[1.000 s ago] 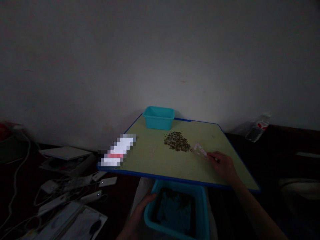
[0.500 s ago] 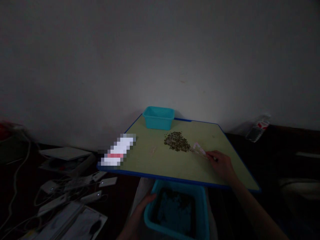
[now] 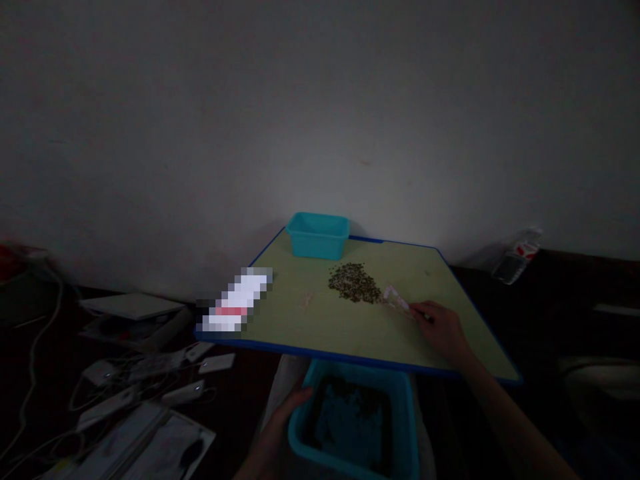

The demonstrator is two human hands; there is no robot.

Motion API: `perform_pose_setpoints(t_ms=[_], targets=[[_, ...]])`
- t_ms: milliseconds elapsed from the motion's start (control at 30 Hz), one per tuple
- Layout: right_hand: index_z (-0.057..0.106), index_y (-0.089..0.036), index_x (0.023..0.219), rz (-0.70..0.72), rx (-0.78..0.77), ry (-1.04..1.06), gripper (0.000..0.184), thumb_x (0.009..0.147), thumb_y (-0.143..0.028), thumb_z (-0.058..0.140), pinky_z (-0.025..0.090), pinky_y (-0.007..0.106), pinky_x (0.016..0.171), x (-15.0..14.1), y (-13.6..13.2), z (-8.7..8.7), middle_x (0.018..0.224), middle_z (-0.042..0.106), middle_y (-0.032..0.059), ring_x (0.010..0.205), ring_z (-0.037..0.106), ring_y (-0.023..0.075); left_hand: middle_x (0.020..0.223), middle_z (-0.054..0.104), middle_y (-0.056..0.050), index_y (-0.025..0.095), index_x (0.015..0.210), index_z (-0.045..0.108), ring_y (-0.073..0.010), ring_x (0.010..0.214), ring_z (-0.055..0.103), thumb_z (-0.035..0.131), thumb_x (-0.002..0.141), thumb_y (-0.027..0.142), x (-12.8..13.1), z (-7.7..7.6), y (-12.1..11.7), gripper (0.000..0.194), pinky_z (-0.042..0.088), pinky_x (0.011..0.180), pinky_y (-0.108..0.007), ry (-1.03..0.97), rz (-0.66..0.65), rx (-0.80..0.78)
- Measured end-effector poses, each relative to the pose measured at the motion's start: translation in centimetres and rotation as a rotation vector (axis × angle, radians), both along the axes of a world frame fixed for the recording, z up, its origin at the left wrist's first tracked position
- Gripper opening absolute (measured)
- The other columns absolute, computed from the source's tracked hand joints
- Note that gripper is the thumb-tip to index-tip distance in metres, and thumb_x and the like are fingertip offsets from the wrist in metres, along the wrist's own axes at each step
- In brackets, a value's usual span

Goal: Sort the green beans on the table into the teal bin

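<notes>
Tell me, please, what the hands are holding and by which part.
The right hand holds a pale implement by its near end. The left hand touches the near tub at its left rim; grip unclear.

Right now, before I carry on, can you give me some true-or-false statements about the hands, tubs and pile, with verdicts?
1. The left hand touches the near tub. True.
2. The right hand is empty. False: it holds a pale tool.
3. The dark pile lies inside the far tub. False: it lies on the tabletop.
4. Dark bits show inside the near tub. True.
5. The far tub stands toward the tabletop's back. True.
</notes>
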State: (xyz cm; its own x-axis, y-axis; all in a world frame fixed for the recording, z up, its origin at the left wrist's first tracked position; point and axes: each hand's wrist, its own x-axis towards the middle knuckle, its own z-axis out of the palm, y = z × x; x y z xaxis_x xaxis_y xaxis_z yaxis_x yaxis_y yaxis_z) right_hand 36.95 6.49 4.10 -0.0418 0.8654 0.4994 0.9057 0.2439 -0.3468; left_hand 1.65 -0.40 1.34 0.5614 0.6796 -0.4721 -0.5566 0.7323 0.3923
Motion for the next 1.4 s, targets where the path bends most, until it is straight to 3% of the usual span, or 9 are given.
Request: perform_pose_setpoints(t_ms=[167,433,600,733,900,1033,1233,1400], targets=[[0.076,-0.02,0.1,0.009,-0.012,0.003,0.029,0.092,-0.025,0.049,0.054,0.031,0.075,-0.1,-0.4,0.1,0.096,0.075,0.0069,0.083,0.07,0.0207,0.102,0.08,-0.018,0.009,0.149,0.035,-0.0399,0.101,0.072,0.06,0.086,0.029,0.1,0.0,-0.1,0.071,0.049,0.096,-0.055,0.019,-0.006,0.022],[0.076,-0.021,0.1,0.02,-0.01,0.028,0.028,0.09,-0.024,0.05,0.054,0.03,0.075,-0.7,-0.3,0.3,0.096,0.075,0.0057,0.083,0.07,0.0196,0.107,0.079,-0.019,0.006,0.151,0.026,-0.0386,0.106,0.07,0.059,0.087,0.03,0.1,-0.3,-0.1,0.076,0.048,0.098,-0.054,0.003,0.008,-0.006],[0.076,-0.021,0.1,-0.001,-0.013,0.01,0.028,0.091,-0.025,0.05,0.054,0.03,0.077,-0.9,-0.3,0.3,0.096,0.075,0.0061,0.083,0.07,0.0192,0.104,0.08,-0.019,0.005,0.149,0.032,-0.0388,0.102,0.072,0.059,0.086,0.031,-0.1,-0.6,0.1,0.073,0.048,0.098,-0.054,0.035,0.003,0.028],[0.076,-0.021,0.099,-0.008,-0.003,0.004,0.028,0.091,-0.026,0.05,0.054,0.031,0.077,-0.6,-0.4,0.2,0.096,0.075,0.0061,0.084,0.07,0.02,0.102,0.08,-0.019,0.0,0.147,0.032,-0.0385,0.101,0.072,0.059,0.087,0.03,0.0,0.3,-0.1,0.073,0.049,0.098,-0.052,0.026,-0.007,0.026],[0.076,-0.022,0.1,-0.002,0.004,0.0,0.029,0.091,-0.027,0.049,0.054,0.032,0.076,-0.6,-0.1,0.2,0.096,0.075,0.0063,0.083,0.07,0.0206,0.1,0.08,-0.019,-0.002,0.151,0.021,-0.0379,0.1,0.073,0.056,0.088,0.029,0.2,1.4,-0.4,0.078,0.05,0.096,-0.051,0.01,-0.005,0.007],[0.077,-0.021,0.098,-0.015,0.019,0.002,0.029,0.092,-0.027,0.048,0.054,0.032,0.075,-1.0,0.0,0.2,0.094,0.075,0.0068,0.081,0.07,0.0204,0.103,0.08,-0.017,0.007,0.154,0.018,-0.0384,0.106,0.071,0.056,0.089,0.03,0.2,0.9,-0.3,0.079,0.049,0.097,-0.053,-0.002,-0.021,-0.02],[0.077,-0.021,0.098,-0.002,0.022,-0.001,0.029,0.091,-0.026,0.049,0.054,0.034,0.077,-1.2,0.0,0.3,0.096,0.075,0.0076,0.084,0.07,0.0215,0.095,0.081,-0.017,0.001,0.153,0.01,-0.0385,0.097,0.074,0.056,0.088,0.032,0.1,0.4,-0.2,0.086,0.05,0.094,-0.053,0.07,-0.009,0.008],[0.076,-0.021,0.098,0.018,0.009,0.034,0.028,0.092,-0.027,0.05,0.055,0.032,0.078,-1.2,-0.2,0.1,0.095,0.075,0.0067,0.084,0.07,0.0203,0.099,0.081,-0.018,0.003,0.153,0.019,-0.0388,0.1,0.072,0.056,0.088,0.032,0.2,0.5,-0.2,0.08,0.048,0.097,-0.054,0.031,-0.021,0.017]])
